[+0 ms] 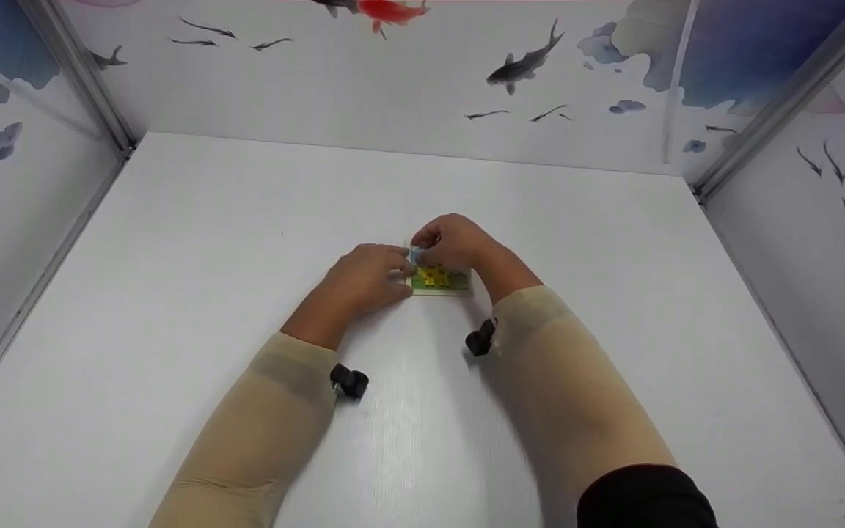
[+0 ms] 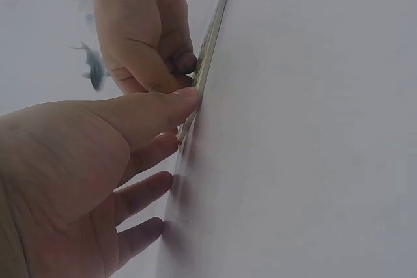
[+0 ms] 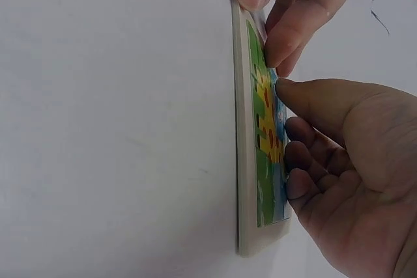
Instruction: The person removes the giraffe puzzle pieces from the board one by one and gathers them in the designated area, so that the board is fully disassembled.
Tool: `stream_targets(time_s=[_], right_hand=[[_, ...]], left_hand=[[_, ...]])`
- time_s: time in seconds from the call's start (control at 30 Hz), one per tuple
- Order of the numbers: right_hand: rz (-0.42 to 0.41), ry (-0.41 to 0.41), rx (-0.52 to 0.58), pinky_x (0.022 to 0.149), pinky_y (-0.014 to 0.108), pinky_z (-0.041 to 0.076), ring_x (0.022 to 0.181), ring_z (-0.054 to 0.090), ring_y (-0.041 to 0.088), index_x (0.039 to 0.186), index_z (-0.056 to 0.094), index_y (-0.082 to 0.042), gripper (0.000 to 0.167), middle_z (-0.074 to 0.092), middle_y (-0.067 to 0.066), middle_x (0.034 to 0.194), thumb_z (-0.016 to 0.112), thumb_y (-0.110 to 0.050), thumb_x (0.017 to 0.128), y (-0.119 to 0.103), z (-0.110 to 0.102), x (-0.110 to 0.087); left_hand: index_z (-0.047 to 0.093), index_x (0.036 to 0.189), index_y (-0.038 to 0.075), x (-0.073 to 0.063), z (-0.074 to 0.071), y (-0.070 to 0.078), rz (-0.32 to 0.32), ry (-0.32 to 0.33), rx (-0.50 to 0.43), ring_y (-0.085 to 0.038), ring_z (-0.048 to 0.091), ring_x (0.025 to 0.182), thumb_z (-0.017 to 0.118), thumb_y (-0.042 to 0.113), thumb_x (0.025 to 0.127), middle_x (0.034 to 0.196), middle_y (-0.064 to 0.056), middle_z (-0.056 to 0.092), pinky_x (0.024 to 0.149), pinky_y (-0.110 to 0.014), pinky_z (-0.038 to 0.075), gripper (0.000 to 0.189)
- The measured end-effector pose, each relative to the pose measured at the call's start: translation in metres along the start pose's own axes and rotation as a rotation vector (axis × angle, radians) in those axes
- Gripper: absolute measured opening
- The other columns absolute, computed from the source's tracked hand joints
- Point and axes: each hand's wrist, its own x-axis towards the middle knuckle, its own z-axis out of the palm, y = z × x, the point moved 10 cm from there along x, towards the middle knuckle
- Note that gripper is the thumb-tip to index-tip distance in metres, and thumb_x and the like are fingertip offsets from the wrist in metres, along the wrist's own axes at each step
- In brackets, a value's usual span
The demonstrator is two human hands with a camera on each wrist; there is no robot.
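There's a small, flat, rectangular board (image 1: 441,280) about mid-surface, with a pale, wood-looking rim and a smooth print of a yellow, red-spotted animal (image 3: 268,131) on green. Left hand (image 1: 367,277) is at the board's left end, thumb on the near corner; that grip's pretty loose, fingers spread and fairly straight. Right hand (image 1: 459,242) comes over the far side, fingers bent and touching the picture; can't tell if that grip is pinching anything. The surface (image 1: 246,220) is white with a faint sheen. Stretchy-looking beige sleeves (image 1: 261,411) cover both forearms.
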Motion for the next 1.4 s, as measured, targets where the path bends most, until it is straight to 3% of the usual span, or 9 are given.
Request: stream_targets(time_s=[0.5, 0.97, 1.2, 1.4], right_hand=[[-0.009, -0.012, -0.009, 0.114, 0.044, 0.054, 0.119, 0.064, 0.022, 0.126, 0.079, -0.026, 0.027, 0.069, 0.0, 0.125, 0.077, -0.026, 0.099, -0.001, -0.004, 0.002], [-0.048, -0.068, -0.046, 0.117, 0.044, 0.052, 0.123, 0.059, 0.024, 0.136, 0.066, -0.017, 0.033, 0.062, 0.005, 0.132, 0.07, -0.023, 0.103, -0.002, 0.004, 0.005], [-0.05, -0.047, 0.039, 0.116, 0.044, 0.052, 0.126, 0.057, 0.024, 0.13, 0.062, -0.019, 0.028, 0.058, 0.003, 0.135, 0.07, -0.019, 0.103, 0.0, 0.001, 0.004], [-0.035, 0.013, 0.154, 0.112, 0.041, 0.054, 0.119, 0.06, 0.024, 0.125, 0.07, -0.022, 0.022, 0.065, 0.002, 0.128, 0.066, -0.016, 0.104, 0.008, -0.004, 0.006]], left_hand=[[0.072, 0.139, 0.025, -0.002, -0.004, -0.001, -0.027, 0.011, -0.03, -0.026, 0.043, 0.158, 0.072, 0.034, 0.102, 0.166, 0.006, 0.052, 0.131, -0.049, 0.035, 0.038], [0.071, 0.141, 0.025, -0.002, -0.001, -0.002, -0.022, 0.017, -0.04, -0.024, 0.043, 0.158, 0.073, 0.035, 0.102, 0.166, 0.006, 0.051, 0.131, -0.049, 0.036, 0.04], [0.072, 0.138, 0.024, -0.005, -0.005, 0.002, 0.0, 0.026, -0.049, -0.025, 0.044, 0.158, 0.073, 0.034, 0.101, 0.165, 0.007, 0.053, 0.13, -0.048, 0.037, 0.038], [0.072, 0.14, 0.024, -0.005, -0.003, 0.0, -0.01, 0.017, -0.05, -0.027, 0.044, 0.158, 0.073, 0.034, 0.102, 0.165, 0.007, 0.052, 0.131, -0.049, 0.035, 0.04]])
